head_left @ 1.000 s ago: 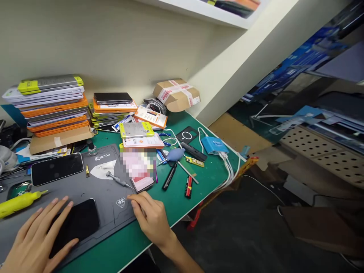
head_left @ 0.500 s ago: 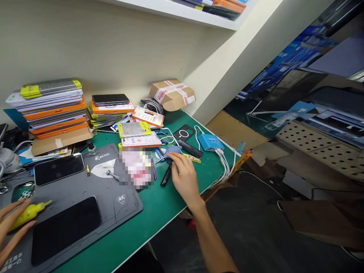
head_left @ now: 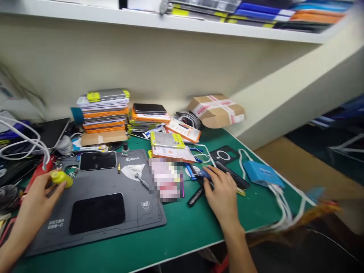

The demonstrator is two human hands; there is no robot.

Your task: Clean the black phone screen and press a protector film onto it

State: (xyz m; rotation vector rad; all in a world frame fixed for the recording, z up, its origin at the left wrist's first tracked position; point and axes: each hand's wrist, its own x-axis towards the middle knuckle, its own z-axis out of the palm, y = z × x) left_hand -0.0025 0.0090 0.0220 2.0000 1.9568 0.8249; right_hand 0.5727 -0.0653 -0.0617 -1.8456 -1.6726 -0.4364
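My left hand [head_left: 42,201] is closed around a yellow squeeze bottle [head_left: 63,179] over the left part of the grey repair mat [head_left: 133,212]. The bottle's rounded end shows; its nozzle is out of sight. On the mat lie a dark-screened phone [head_left: 97,213] and, farther back, a second phone [head_left: 98,160]. My right hand [head_left: 223,193] rests right of the mat, fingers curled on a blue-grey bulb blower [head_left: 203,173] with a thin tip pointing left. Beneath those fingers a black pen-like tool [head_left: 196,196] lies on the green tabletop [head_left: 182,235].
Stacked screen-protector packs [head_left: 105,113] and a taped cardboard box [head_left: 217,110] line the wall. A blue charger hub [head_left: 263,173] with white cables sits near the right edge. A white shelf [head_left: 159,22] hangs above. Cables and a black laptop-like slab [head_left: 49,131] crowd the left.
The view has swung left, so everything sits farther right. My left hand has moved the yellow bottle toward the back of the mat and turned it. My right hand stays at the bulb blower.
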